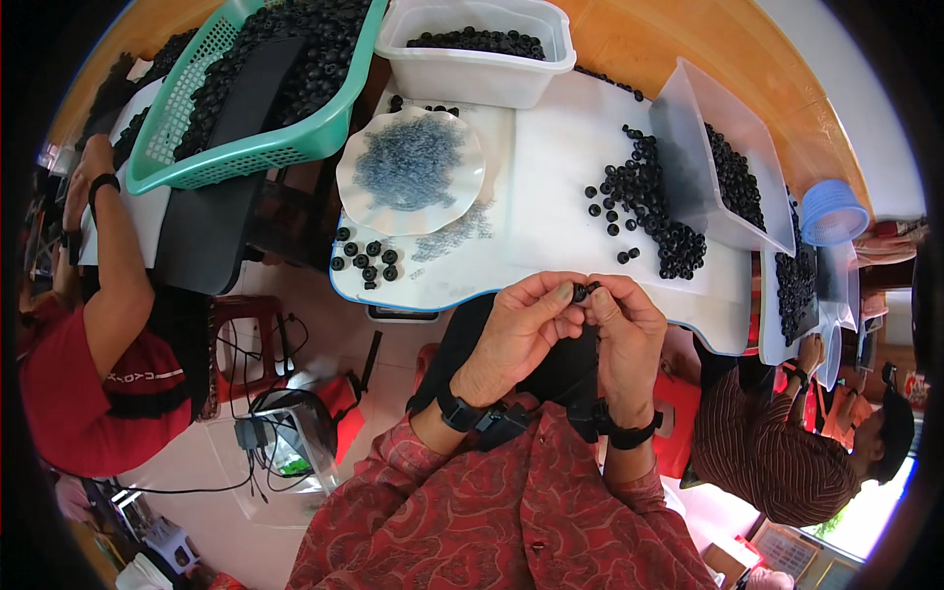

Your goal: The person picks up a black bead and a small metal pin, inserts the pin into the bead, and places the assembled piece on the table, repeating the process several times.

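My left hand (528,329) and my right hand (629,339) meet just past the table's near edge. Between their fingertips is a small black round part (582,292), pinched from both sides; its details are mostly covered by the fingers. To the left on the table (536,197), several matching black parts (368,262) with holes in their middles lie loose. Beyond them stands a white wavy-rimmed plate (352,187) heaped with tiny grey pieces (408,162), too fine to name. A larger scatter of black parts (639,192) spreads on the right.
A white tub (482,84), a clear bin (688,128) tipped toward the table and a green basket (147,162) hold black parts. A blue basket (834,211) stands far right. People work on both sides; cables (258,433) lie at lower left.
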Available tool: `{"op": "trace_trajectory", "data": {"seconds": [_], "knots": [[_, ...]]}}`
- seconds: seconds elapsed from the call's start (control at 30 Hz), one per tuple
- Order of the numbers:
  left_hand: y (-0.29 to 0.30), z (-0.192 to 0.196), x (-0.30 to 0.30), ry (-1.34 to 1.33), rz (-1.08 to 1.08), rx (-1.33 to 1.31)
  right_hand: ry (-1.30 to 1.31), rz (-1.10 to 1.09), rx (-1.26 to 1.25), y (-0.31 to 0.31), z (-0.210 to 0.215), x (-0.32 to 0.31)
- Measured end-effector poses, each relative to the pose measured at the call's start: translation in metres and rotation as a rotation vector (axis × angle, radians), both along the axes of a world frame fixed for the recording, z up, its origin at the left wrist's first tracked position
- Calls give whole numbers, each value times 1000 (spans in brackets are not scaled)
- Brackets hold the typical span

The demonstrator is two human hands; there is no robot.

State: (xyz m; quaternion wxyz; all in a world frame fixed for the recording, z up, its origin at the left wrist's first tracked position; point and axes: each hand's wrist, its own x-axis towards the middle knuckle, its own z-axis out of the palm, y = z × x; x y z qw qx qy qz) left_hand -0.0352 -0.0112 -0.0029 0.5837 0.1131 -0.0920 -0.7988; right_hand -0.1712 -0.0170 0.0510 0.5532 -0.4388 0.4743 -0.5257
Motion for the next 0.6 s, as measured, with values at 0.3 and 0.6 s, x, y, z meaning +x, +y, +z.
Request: {"op": "trace_trajectory", "data": {"seconds": [0.3, 0.6], "knots": [[-4, -2, 2, 2, 3, 49, -66, 25, 14, -5, -3, 2], [-4, -6, 3, 10, 41, -9, -21, 22, -10, -7, -2, 7]]}}
